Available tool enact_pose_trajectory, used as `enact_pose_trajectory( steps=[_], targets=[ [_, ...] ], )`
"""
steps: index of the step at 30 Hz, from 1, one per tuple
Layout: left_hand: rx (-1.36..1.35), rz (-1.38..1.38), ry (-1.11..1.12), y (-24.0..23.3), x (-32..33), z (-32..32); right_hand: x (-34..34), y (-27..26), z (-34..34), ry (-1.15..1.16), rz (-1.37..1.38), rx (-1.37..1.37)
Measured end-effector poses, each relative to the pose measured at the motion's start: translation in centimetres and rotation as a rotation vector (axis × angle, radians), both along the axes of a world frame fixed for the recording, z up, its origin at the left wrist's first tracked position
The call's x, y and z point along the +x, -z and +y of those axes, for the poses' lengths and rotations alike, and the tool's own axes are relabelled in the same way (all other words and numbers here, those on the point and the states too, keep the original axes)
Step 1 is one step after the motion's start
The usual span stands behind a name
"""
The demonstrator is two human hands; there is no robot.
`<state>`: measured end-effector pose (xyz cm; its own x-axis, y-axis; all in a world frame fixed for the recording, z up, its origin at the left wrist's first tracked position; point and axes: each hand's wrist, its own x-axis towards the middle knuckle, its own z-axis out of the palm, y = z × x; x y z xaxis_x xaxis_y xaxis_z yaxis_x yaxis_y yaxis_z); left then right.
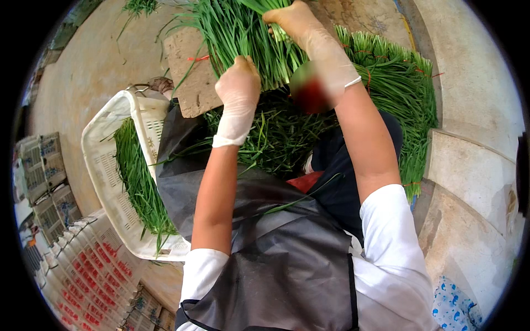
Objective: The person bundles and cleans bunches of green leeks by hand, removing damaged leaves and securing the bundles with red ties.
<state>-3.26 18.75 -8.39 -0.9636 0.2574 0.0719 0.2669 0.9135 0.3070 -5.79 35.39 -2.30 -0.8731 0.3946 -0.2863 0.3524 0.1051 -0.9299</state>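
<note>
My left hand, in a pale thin glove, is closed on leaves at the near edge of a loose heap of green garlic chives. The heap lies over a wooden board, which has a red tie at its edge. My right hand, gloved too, holds a bunch of chives by its pale stem ends, above the heap's right side. A blurred round patch hides what is below my right wrist.
A white plastic basket holding chives stands at the left. Tied chive bundles line the right, beside a concrete ledge. Loose leaves lie below the board. Stacked crates stand at the lower left.
</note>
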Motion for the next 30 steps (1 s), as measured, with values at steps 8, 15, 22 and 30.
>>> enact_pose_trajectory(
  steps=[8, 15, 22, 30],
  targets=[
    [0.277, -0.288, -0.008, 1.1, 2.6, -1.7, 2.9, -1.5, -5.8, 0.078, -0.100, 0.502],
    [0.995, -0.376, -0.220, 3.7, -2.6, -8.1, 4.5, 4.2, -9.0, -0.041, -0.423, 0.601],
    [0.717, -0.521, -0.068, 5.7, -7.5, -2.1, 7.7, 1.2, -5.4, -0.166, -0.240, 0.616],
    [0.938, -0.513, -0.135, 3.9, -5.3, 2.9, 4.3, 12.5, -1.1, 0.164, -0.120, 0.395]
  ],
)
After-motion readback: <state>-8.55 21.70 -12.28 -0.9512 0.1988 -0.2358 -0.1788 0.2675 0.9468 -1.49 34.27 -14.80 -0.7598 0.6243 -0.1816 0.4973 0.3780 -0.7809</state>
